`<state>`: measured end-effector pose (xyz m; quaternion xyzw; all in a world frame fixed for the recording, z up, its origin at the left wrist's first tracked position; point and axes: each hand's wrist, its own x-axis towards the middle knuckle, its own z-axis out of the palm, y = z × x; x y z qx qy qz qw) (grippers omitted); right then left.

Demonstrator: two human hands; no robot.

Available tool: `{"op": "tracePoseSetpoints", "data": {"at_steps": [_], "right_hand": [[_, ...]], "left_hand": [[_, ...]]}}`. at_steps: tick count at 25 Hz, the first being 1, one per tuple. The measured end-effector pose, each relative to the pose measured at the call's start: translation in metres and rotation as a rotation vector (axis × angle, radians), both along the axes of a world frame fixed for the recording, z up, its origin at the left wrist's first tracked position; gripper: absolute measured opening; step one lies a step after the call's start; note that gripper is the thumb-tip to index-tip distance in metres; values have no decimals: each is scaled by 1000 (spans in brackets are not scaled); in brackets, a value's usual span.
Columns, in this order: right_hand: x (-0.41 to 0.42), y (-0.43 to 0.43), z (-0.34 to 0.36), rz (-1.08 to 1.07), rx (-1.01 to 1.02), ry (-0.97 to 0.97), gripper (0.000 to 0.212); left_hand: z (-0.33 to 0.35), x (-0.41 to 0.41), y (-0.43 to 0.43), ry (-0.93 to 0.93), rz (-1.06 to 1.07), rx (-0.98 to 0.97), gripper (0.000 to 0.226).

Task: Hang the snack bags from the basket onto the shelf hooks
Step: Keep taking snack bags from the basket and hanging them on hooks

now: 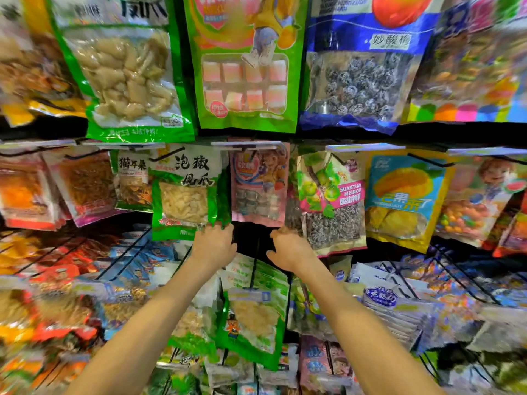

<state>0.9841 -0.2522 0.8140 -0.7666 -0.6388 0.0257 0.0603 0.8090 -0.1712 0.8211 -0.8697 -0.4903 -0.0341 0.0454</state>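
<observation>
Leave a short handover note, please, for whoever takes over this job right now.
Left hand: fingers at the lower right corner of the hanging green bag; grip unclear.
Right hand: raised just below the lower right corner of the pink bag beside it; grip unclear.
The basket is not in view.
Done: both bags appear hung.
Left: probably straighten them, let go, then check the basket for more bags.

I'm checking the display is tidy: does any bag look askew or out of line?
The green bag in the middle row overlaps the cat-ear bag beside it and hangs lower than the pink bag. The left hand is at its bottom corner.
</observation>
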Motion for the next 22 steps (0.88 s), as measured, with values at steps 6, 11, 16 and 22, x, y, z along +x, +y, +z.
{"op": "tracePoseSetpoints", "data": {"at_steps": [6, 11, 16, 22], "right_hand": [[-4, -29, 10, 36, 18, -64, 50], [10, -65, 24, -5, 37, -119, 50], [39, -97, 36, -48, 112, -151, 47], [91, -106, 57, -159, 159, -118, 46]], "left_hand": [[3, -3, -40, 40, 39, -1, 53], [7, 14, -74, 74, 16, 72, 52], [11, 41, -86, 23, -42, 102, 52], [28, 88, -78, -24, -31, 103, 41]]}}
